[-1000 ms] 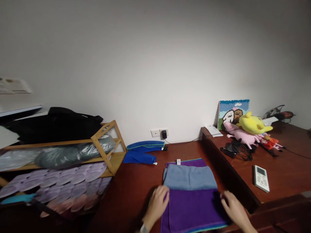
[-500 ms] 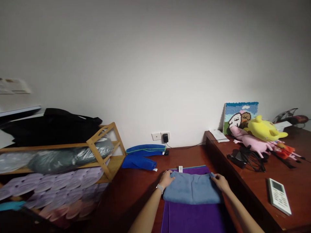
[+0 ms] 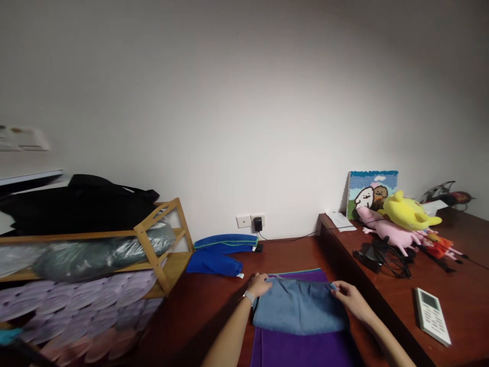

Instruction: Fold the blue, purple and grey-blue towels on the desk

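A grey-blue folded towel (image 3: 300, 308) lies across a purple towel (image 3: 305, 350) on the reddish-brown tabletop. My left hand (image 3: 260, 285), with a watch on its wrist, pinches the blue towel's far left corner. At the far right corner, my right hand (image 3: 350, 296) grips the same towel between thumb and fingers. The blue cloth is a little rumpled along its far edge. A strip of purple with a green-blue border shows beyond it. Behind and to the left lie blue folded cloths (image 3: 214, 262) with a green seam and white tags.
A wooden rack (image 3: 162, 260) with lilac slippers (image 3: 95, 295) and a black bag (image 3: 84, 206) stands left. A plug (image 3: 258, 224) with a cord sits in the wall. On the raised right surface are plush toys (image 3: 408, 211), black cables (image 3: 389, 257) and a white remote (image 3: 433, 316).
The blue towel's far edge has shifted and creased between my hands, and the purple towel's white tag is now hidden. My right fingers have changed position slightly. The view has tilted a little.
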A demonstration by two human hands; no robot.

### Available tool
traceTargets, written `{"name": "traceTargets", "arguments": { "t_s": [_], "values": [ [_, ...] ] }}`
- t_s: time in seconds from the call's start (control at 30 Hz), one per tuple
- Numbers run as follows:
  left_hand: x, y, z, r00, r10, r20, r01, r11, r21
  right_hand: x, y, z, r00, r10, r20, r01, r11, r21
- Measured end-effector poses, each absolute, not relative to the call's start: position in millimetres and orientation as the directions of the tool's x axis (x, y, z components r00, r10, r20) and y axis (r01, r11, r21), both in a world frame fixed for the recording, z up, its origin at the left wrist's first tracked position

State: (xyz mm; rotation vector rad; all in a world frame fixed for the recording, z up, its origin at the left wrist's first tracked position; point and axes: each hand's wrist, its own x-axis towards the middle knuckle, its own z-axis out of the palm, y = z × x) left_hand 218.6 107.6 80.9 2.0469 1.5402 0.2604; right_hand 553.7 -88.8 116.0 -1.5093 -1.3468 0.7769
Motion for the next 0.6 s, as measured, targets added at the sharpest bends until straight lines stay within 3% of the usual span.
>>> {"name": "traceTargets", "arguments": {
  "t_s": [0.2,0.4,0.6],
  "values": [
    [212.9,106.5,98.5,0.415,0.899,-0.138,0.731,-0.239,0.640,546.2,-99.0,142.3,0.176,0.972,0.153,0.400,0.072,-0.914],
    [187.1,112.4,164.9,0.629,0.777,-0.029,0.480,-0.359,0.801,556.1,-113.6,184.5,0.205,0.957,0.206,0.425,0.103,-0.899],
    [186.9,143.4,247.1,0.483,0.839,0.251,0.347,-0.447,0.824,574.0,-48.2,241.3,0.324,0.907,0.269,0.314,0.165,-0.935]
  ]
}}
